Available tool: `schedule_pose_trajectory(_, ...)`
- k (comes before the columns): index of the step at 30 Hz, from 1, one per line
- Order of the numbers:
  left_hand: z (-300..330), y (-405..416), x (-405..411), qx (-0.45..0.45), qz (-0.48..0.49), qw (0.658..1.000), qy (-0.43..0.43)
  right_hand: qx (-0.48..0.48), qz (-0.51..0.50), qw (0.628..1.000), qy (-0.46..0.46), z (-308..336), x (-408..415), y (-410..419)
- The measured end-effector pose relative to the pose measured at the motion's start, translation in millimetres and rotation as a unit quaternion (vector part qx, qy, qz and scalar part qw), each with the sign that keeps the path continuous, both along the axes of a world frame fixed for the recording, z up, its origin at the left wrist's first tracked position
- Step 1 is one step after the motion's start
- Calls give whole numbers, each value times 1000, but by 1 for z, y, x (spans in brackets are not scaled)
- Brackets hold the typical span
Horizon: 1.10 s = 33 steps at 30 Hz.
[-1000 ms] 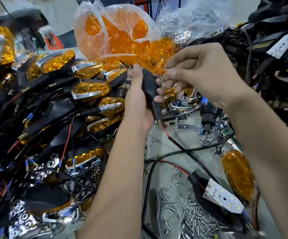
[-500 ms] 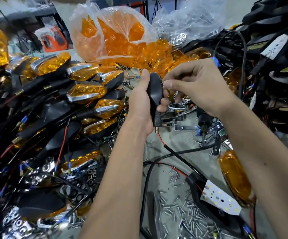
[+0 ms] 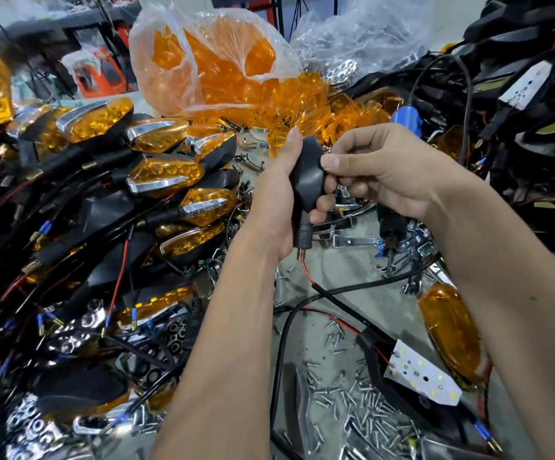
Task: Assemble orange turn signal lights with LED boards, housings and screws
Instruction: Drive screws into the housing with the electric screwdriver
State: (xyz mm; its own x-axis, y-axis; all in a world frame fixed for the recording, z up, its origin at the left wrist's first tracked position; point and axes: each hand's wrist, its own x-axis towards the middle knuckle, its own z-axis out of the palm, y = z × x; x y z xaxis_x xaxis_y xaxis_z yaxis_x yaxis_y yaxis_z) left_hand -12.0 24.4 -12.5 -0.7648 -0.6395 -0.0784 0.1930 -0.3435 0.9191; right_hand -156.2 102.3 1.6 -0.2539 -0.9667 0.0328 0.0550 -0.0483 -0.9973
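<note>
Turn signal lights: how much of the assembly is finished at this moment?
Done: a pile of finished lights at left. In hand: left hand grips one black housing, right hand pinches at its edge. Left: a bare LED board, loose screws, bagged lenses.

Grey work surface point(image 3: 352, 280), seen from above. Left: a heap of assembled turn signals point(image 3: 156, 174) with orange lenses, black stems and red-and-black leads. Rear: a clear plastic bag of orange lenses point(image 3: 209, 61), with loose lenses spilled beside it. Near centre: scattered small screws point(image 3: 352, 393). Right: a white LED board point(image 3: 422, 376) seated in a black housing, just beside a single orange lens point(image 3: 448, 330). Chrome trim pieces point(image 3: 352, 240) lie mid-surface.
</note>
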Motion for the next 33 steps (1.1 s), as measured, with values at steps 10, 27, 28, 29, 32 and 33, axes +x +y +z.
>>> schedule_pose_trajectory(10,-1,0,-2,46,-22,998,-29,-12,-51,997,-52,-3,6,-2)
schedule_pose_trajectory(27,-8,-4,-8,-19,27,999,-24,275,-386,754,456,-20,-27,1)
schedule_pose_trajectory(28,-8,-5,-8,-24,29,999,-24,276,-378,761,449,-18,-30,3)
schedule_pose_trajectory(29,-9,-5,-7,-28,28,999,-23,277,-369,772,436,-17,-33,5)
schedule_pose_trajectory(32,-10,-6,-8,-42,19,998,-30,268,-347,828,349,-17,-44,10)
schedule_pose_trajectory(33,-11,-6,-8,-50,18,998,-37,250,-343,854,301,-17,-47,12)
